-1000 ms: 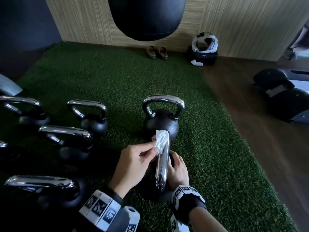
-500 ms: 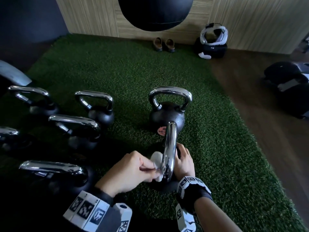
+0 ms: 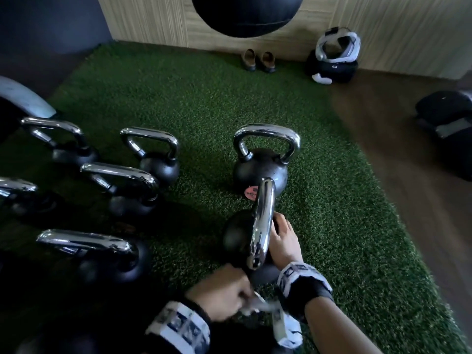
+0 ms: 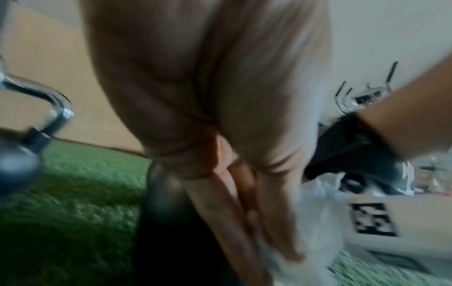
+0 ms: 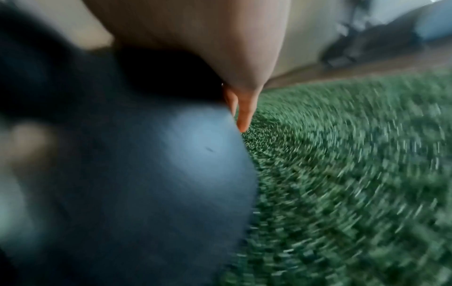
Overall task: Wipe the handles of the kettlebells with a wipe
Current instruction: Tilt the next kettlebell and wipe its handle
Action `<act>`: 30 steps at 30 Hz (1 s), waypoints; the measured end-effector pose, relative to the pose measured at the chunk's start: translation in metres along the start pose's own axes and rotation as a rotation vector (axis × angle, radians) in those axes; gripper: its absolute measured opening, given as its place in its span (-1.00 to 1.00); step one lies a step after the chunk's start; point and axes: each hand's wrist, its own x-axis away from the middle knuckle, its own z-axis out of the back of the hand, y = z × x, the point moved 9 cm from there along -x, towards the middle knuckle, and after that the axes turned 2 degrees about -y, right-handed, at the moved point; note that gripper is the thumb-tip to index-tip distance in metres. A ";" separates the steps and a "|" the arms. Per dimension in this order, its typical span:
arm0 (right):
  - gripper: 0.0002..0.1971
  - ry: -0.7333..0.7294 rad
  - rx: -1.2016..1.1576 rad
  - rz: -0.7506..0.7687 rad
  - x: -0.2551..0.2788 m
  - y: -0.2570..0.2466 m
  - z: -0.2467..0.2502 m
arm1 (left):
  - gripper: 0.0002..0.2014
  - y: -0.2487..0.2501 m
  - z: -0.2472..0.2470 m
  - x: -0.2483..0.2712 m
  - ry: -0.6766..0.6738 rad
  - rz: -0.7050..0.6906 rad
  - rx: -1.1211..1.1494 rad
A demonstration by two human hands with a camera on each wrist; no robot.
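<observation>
The nearest kettlebell (image 3: 245, 241) stood on the green turf (image 3: 344, 226) with its chrome handle (image 3: 263, 223) seen edge-on, running away from the person. The right hand (image 3: 283, 241) lay against the right side of its black body, fingers spread and fairly straight, pressing rather than gripping; the right wrist view showed the fingertips (image 5: 244, 120) reaching past the ball's curve toward the turf. The left hand (image 3: 222, 292) sat below the handle's near end, just clear of it, fingers curled and pinching the white wipe (image 3: 260, 306), which was crumpled and blurred. In the left wrist view the wipe (image 4: 315, 222) looked thin and pale under the fingers (image 4: 276, 222).

The handle was smooth, mirror-bright metal, a rounded loop; the body was matte black and ball-shaped. A second kettlebell (image 3: 260, 169) stood just beyond it, handle face-on, with a small pink label low on its front. More kettlebells (image 3: 132, 185) of the same make stood to the left in rows. The turf was short, coarse pile, ending at a dark wooden floor (image 3: 408, 162) on the right.
</observation>
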 end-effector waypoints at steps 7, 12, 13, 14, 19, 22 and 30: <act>-0.54 -0.100 -0.028 -0.038 -0.005 0.013 -0.001 | -0.88 -0.044 0.076 0.024 0.235 0.111 0.117; -0.52 -0.094 -0.038 -0.067 -0.003 0.010 -0.003 | -0.81 -0.046 0.074 0.020 0.352 0.114 0.456; -0.50 -0.116 -0.038 -0.077 -0.003 0.008 -0.002 | -0.79 -0.043 0.074 0.020 0.356 0.097 0.536; -0.48 -0.152 -0.020 -0.088 -0.003 0.006 -0.001 | -0.77 -0.039 0.077 0.021 0.369 0.079 0.606; -0.67 -0.179 0.140 0.019 0.006 -0.036 0.040 | -0.75 -0.021 0.116 0.038 0.521 -0.013 0.803; -0.83 0.021 -0.162 0.193 0.024 -0.088 0.087 | -0.70 -0.009 0.138 0.051 0.653 -0.102 0.892; -0.60 -0.212 -0.233 0.407 0.060 -0.165 0.082 | -0.87 0.016 0.142 0.047 0.751 -0.227 1.158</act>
